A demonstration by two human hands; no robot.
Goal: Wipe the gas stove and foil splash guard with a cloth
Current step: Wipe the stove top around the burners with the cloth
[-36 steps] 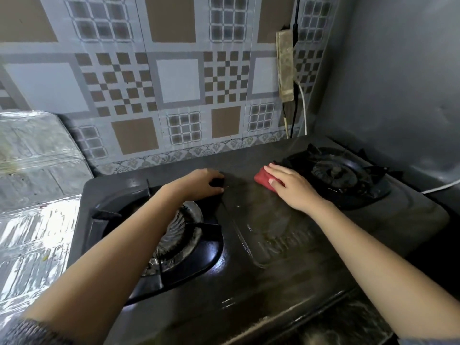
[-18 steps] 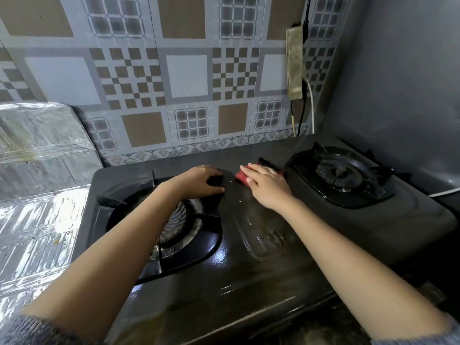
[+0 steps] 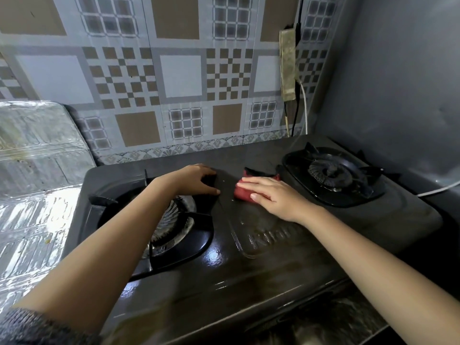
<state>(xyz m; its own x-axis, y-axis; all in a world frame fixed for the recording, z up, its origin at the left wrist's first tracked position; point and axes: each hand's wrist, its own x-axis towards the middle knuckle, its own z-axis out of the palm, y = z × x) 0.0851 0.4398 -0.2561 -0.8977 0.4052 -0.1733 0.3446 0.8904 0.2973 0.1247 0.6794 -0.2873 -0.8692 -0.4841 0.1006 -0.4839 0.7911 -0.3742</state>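
A black two-burner gas stove [image 3: 249, 275] fills the middle of the view, its top wet and shiny. My right hand [image 3: 271, 196] lies flat on a folded red cloth [image 3: 245, 192] and presses it onto the stove's centre panel, between the burners. My left hand [image 3: 196, 180] grips the far corner of the left burner's pan support [image 3: 174, 235]. The foil splash guard [image 3: 37, 170] stands to the left of the stove, creased and reflective.
The right burner [image 3: 333, 174] sits by the grey side wall. A patterned tiled wall [image 3: 179, 78] runs behind the stove. A dirty power strip [image 3: 287, 66] hangs there with a white cable [image 3: 304, 103] running down. Another white cable [image 3: 440, 190] lies at far right.
My right hand has slid the red cloth leftward from beside the right burner to the centre panel, closer to my left hand. My left hand has stayed on the pan support.
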